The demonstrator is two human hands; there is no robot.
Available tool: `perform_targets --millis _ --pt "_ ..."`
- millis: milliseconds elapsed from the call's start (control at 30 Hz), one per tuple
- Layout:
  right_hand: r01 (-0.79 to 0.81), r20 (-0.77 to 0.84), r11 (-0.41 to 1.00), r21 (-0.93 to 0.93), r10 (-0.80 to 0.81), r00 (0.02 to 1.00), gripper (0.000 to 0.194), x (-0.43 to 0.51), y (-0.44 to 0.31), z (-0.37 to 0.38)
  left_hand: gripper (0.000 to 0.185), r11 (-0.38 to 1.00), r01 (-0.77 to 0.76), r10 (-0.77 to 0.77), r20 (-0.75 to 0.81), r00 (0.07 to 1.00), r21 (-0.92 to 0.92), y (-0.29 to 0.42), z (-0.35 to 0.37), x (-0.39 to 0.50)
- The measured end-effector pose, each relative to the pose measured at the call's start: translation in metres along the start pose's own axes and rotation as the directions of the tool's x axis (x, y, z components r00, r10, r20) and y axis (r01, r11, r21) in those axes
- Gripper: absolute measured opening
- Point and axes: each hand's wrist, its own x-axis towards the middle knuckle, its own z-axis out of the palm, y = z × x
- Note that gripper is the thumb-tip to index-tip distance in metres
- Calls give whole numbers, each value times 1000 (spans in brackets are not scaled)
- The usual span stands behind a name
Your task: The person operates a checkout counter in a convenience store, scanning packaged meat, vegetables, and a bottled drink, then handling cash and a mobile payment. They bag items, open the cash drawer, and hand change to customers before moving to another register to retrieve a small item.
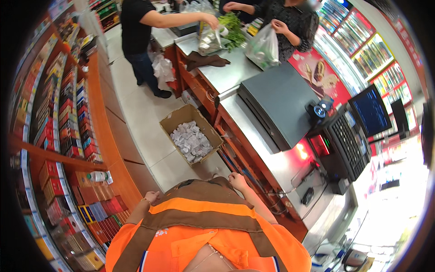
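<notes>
My left hand hangs at the left edge of my brown apron, its fingers curled; whether it touches the cloth is unclear. On the other side, my right hand is beside the apron near the counter's shelves, fingers bent, and its grip is not plain. A cardboard box full of crumpled paper slips stands on the floor ahead of me. To the right, a dark cash drawer sits on the metal-topped counter. A brown cloth lies farther along it.
A person in black reaches over bagged goods and leafy greens. Across the counter, another person holds a plastic bag. Shelves of boxed packs line the left; a keyboard, monitor and mouse are at right.
</notes>
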Motion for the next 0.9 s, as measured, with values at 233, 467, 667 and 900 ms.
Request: perform_targets --millis 233,467,667,900 --pt "-81 -88 997 -1 81 993 27 -34 6 0 34 990 -131 134 68 989 -53 12 -9 37" --pt "-95 -203 995 10 95 975 28 -58 5 -24 39 877 -473 433 288 854 85 -12 1 137" --pt "-227 -326 969 100 247 912 28 -104 25 -68 35 933 -153 57 288 956 325 14 -23 155" --pt "-339 -542 840 423 535 648 22 -229 91 -78 31 990 -89 62 229 971 108 109 -11 177"
